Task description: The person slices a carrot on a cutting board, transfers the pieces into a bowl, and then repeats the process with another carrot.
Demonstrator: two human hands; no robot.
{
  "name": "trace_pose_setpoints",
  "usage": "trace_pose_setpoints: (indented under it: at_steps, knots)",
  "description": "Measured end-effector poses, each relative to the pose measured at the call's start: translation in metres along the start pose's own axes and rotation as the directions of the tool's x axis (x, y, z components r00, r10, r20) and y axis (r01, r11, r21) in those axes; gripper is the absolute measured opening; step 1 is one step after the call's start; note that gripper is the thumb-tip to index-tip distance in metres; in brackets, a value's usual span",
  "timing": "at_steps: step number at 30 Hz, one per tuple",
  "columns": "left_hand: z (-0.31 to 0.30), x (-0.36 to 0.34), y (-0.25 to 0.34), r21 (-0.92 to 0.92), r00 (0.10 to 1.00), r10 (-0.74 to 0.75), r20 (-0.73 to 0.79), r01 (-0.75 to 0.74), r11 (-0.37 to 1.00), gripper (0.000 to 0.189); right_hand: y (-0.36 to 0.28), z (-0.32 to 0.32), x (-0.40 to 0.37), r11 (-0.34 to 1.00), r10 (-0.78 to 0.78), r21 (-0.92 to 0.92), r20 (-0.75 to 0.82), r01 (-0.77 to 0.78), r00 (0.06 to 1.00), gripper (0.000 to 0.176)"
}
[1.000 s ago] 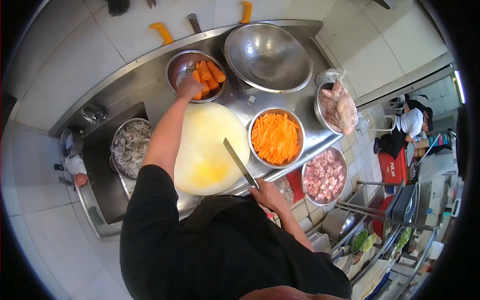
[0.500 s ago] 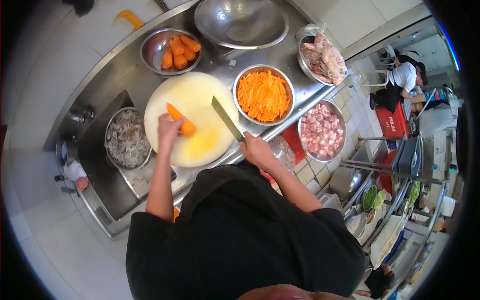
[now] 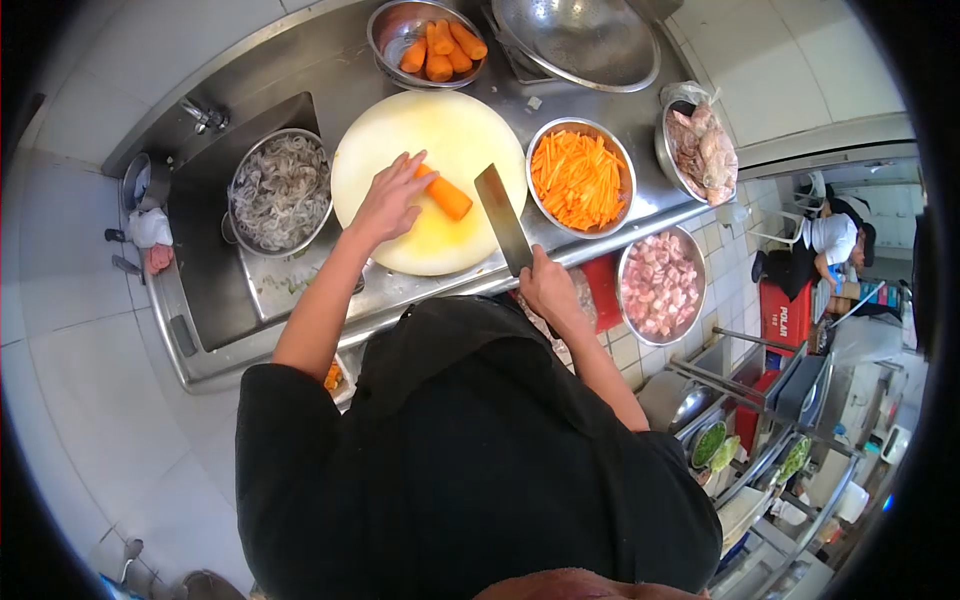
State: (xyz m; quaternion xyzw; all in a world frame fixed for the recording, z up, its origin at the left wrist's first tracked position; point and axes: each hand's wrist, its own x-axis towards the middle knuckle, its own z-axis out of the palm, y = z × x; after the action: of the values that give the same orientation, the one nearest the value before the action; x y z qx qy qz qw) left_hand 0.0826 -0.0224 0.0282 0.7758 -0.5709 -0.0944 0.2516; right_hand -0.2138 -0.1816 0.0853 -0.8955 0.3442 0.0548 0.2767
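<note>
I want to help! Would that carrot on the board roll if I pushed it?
The carrot might roll, since its sides look rounded, probably curving because one end seems narrower. It looks straight and thick, so it's likely stiff, not floppy.

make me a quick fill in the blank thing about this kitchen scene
The right hand grips a ____.
Under the left hand, on the round board, lies a whole ____.
The bowl just right of the board holds shreds coloured ____.

Missing words: knife; carrot; orange
</note>
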Motion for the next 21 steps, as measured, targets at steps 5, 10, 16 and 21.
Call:
trace_pose_setpoints:
  at_steps: [5, 10, 16, 21]
  knots:
    - [0.021, 0.013, 0.004, -0.055, 1.0, -0.009, -0.016, 0.008, 0.998, 0.059, -0.002, -0.008, 0.007, 0.997, -0.017, -0.075, 0.034, 0.02, 0.999, 0.032]
    - [0.009, 0.006, 0.02, -0.108, 0.995, 0.007, 0.097, 0.004, 0.994, 0.053, -0.014, -0.02, -0.005, 0.989, -0.065, -0.128, 0.07, 0.074, 0.995, 0.029]
    - [0.035, -0.048, 0.035, -0.178, 0.973, -0.08, -0.215, 0.042, 0.983, 0.059, -0.014, -0.007, -0.019, 0.987, -0.118, -0.105, 0.038, 0.121, 0.992, 0.025]
    - [0.042, -0.041, 0.041, -0.211, 0.968, -0.094, -0.234, 0.044, 0.976, 0.062, -0.021, -0.009, -0.015, 0.984, -0.125, -0.12, 0.06, 0.131, 0.99, 0.022]
